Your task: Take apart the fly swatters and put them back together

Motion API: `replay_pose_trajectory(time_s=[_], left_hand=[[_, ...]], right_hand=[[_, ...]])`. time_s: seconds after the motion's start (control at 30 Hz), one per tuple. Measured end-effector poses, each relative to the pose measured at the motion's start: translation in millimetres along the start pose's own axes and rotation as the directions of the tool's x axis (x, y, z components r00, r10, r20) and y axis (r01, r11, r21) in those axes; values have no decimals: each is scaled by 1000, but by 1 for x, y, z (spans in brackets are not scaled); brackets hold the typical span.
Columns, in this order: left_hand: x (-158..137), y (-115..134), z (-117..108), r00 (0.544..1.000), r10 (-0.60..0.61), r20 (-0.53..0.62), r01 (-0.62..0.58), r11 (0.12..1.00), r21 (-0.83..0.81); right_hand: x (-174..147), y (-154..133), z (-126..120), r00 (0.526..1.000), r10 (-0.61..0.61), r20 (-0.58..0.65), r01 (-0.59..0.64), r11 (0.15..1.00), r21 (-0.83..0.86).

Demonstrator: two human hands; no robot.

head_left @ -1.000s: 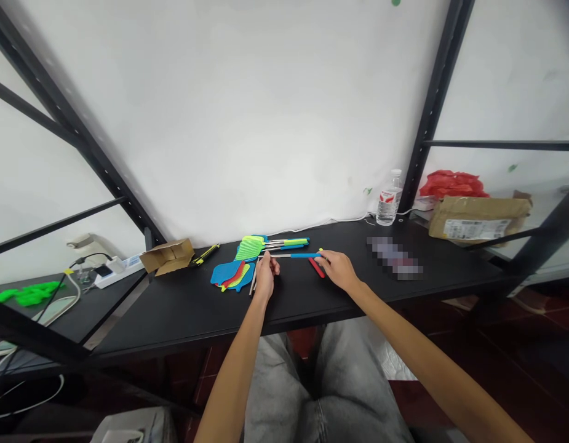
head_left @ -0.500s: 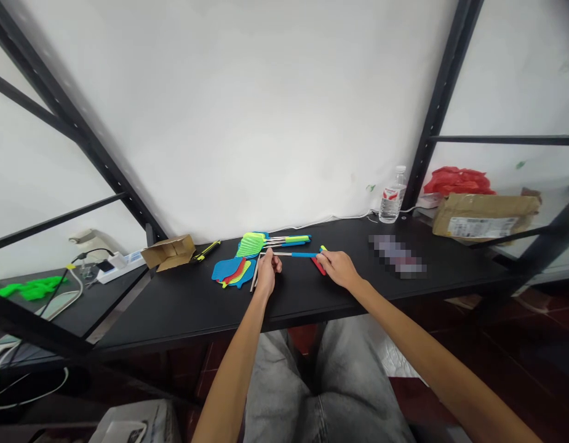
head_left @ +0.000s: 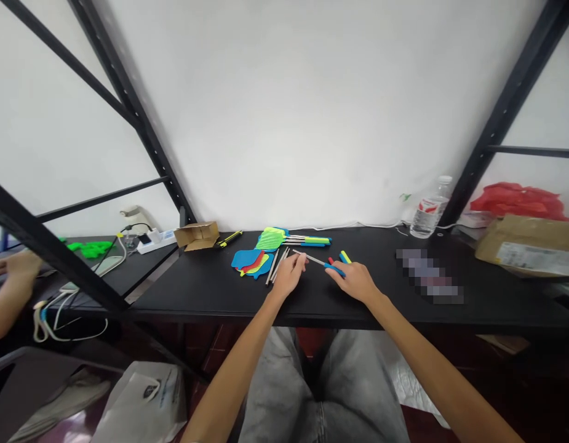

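Note:
Both of my hands are at a thin silver rod (head_left: 314, 260) with a blue handle (head_left: 334, 269), held just above the black table (head_left: 196, 301). My right hand (head_left: 357, 281) is closed around the blue handle. Closed near the bare end of the rod are the fingers of my left hand (head_left: 288, 274). Left of that hand lie several loose metal rods (head_left: 273, 266) and flat fly swatter heads (head_left: 245, 259) in blue, red and yellow-green. Behind them rest several fly swatters (head_left: 271, 239) with rods and handles attached. A yellow loose handle (head_left: 344, 257) and a partly hidden red one lie by my right hand.
On the left stand an open cardboard box (head_left: 197, 236), a yellow-black cutter (head_left: 229, 239) and a power strip (head_left: 155, 242). At right are a water bottle (head_left: 429, 209), a blurred item (head_left: 429, 275) and a cardboard box (head_left: 531, 246). Another person's hand (head_left: 16, 277) shows far left.
The view has turned left, bringing another person's hand in. The rod with the blue handle now tilts down toward my right hand, and the loose rods show more clearly.

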State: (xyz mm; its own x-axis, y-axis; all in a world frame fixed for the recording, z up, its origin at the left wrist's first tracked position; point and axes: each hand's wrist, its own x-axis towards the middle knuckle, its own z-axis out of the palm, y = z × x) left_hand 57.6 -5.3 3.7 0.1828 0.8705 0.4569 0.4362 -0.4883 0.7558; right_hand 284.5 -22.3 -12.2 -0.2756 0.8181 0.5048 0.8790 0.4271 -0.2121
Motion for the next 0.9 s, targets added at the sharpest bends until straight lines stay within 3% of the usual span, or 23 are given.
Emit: replay_pose_trajectory(time_s=[0.1,0.2,0.3,0.4,0.6,0.9], left_hand=[[-2,-7,-28,993,76,-93,-50,965,257],[2,-26,-69,974,48,-222,85,830,551],[1,-49,-105,948,-167,-272,318,575,754],[-6,-64,-121,916,-332,-226,360,428,829],[-7,-58,-114,897,-379,-229,367,347,863],[7,-59,-145,903,-398,-162,344,442,828]], right_hand=[[0,1,2,1000,3,-13,-3,1000,-12],[-1,2,5,1000,-8,-13,8,1000,-29],[-1,3,8,1000,-12,-14,11,999,-50],[-1,4,9,1000,-18,-6,18,999,-52],[0,2,6,1000,-2,8,3,999,-46],[1,-1,1,999,17,36,-17,1000,-6]])
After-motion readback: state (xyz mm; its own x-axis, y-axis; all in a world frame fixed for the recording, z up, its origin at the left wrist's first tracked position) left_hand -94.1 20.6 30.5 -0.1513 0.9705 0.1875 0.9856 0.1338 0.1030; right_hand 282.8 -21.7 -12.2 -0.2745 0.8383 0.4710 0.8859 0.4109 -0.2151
